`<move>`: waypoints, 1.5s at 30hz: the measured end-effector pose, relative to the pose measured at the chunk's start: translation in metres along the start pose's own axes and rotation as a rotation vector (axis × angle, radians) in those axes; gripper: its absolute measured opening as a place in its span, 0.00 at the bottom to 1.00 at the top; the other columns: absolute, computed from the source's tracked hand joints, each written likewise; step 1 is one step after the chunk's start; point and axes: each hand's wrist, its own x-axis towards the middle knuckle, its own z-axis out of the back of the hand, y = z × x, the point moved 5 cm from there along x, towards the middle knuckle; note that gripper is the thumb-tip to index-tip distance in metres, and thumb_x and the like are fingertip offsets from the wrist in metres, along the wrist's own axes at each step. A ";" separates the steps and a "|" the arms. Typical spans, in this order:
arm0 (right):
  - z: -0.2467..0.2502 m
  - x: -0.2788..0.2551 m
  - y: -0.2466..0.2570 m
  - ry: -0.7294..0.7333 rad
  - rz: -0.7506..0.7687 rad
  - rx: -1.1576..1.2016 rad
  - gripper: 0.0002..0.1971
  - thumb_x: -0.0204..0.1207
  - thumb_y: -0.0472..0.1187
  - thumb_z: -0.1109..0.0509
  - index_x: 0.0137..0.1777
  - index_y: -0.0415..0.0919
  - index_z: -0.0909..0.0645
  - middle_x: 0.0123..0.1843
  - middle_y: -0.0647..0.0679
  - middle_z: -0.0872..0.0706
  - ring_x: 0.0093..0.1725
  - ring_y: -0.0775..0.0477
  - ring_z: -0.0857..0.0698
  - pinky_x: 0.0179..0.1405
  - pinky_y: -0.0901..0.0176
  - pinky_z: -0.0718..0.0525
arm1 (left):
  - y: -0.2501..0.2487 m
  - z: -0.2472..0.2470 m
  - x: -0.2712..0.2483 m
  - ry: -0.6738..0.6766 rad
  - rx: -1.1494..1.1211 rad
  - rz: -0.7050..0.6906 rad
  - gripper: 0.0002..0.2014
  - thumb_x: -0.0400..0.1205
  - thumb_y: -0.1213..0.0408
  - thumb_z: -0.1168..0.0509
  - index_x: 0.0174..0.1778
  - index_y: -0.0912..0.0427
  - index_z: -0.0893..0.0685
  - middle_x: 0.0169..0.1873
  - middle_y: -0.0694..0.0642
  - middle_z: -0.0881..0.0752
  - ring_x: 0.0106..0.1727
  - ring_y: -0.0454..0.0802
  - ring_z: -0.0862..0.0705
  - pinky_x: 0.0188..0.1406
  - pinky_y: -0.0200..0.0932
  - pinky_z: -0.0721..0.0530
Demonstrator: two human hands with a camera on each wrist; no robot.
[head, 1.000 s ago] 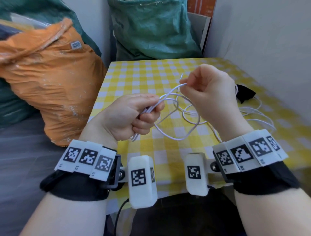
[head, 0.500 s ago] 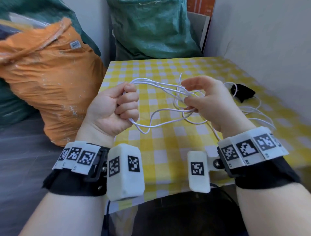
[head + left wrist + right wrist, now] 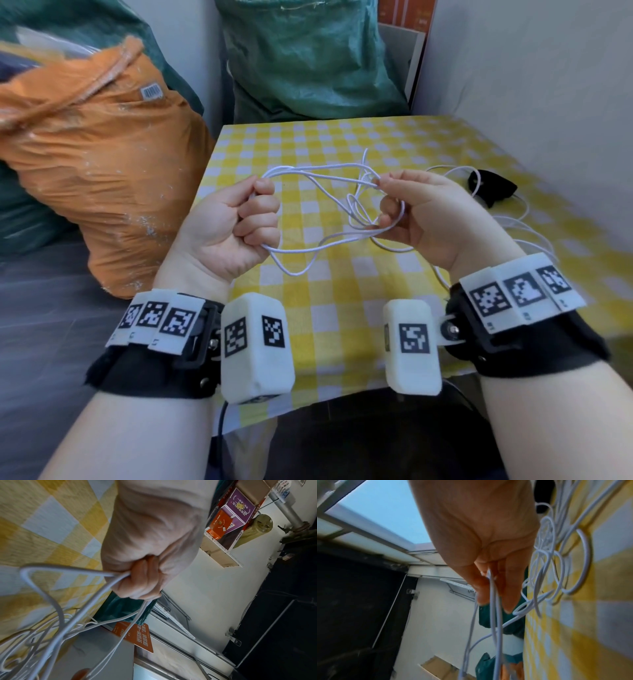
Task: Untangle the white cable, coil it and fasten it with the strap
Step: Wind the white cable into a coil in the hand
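Two hands up: left hand fisted round the white cable, right hand pinching its knot at three o'clock, strands running nine-to-three above the table.

Inside the left hand, the curled fingers are hiding how the white cable runs through the fist. At three o'clock, the right hand and wrist are covering part of the cable lying on the worktop. The black strap is looking too small to make out in detail. In the right wrist view, the cable's strands are running off the bottom edge.
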 end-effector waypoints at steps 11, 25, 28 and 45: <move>-0.021 -0.005 -0.007 0.124 0.084 -0.450 0.13 0.85 0.45 0.43 0.58 0.45 0.17 0.47 0.47 0.14 0.31 0.51 0.16 0.41 0.55 0.14 | 0.008 -0.010 0.004 0.119 0.051 0.070 0.18 0.89 0.59 0.51 0.48 0.67 0.22 0.27 0.53 0.35 0.25 0.47 0.36 0.26 0.41 0.37; 0.010 0.007 0.006 -0.247 0.274 -0.522 0.11 0.77 0.43 0.33 0.33 0.47 0.18 0.39 0.44 0.19 0.39 0.47 0.23 0.54 0.33 0.18 | 0.015 -0.014 0.003 0.155 0.061 0.118 0.18 0.89 0.58 0.52 0.47 0.66 0.22 0.27 0.51 0.34 0.24 0.46 0.35 0.25 0.39 0.36; 0.023 0.009 0.012 -0.371 0.329 -0.520 0.09 0.76 0.42 0.32 0.36 0.42 0.17 0.37 0.44 0.20 0.39 0.47 0.23 0.51 0.40 0.17 | 0.015 -0.016 0.002 0.171 0.064 0.112 0.18 0.90 0.58 0.53 0.47 0.66 0.23 0.27 0.52 0.34 0.24 0.46 0.34 0.26 0.39 0.36; -0.027 -0.013 0.014 0.069 0.291 -0.436 0.15 0.79 0.49 0.33 0.38 0.39 0.16 0.34 0.45 0.15 0.30 0.50 0.18 0.33 0.59 0.17 | 0.012 -0.012 0.005 0.107 0.074 0.036 0.19 0.90 0.58 0.54 0.46 0.66 0.23 0.27 0.52 0.35 0.24 0.47 0.36 0.26 0.42 0.37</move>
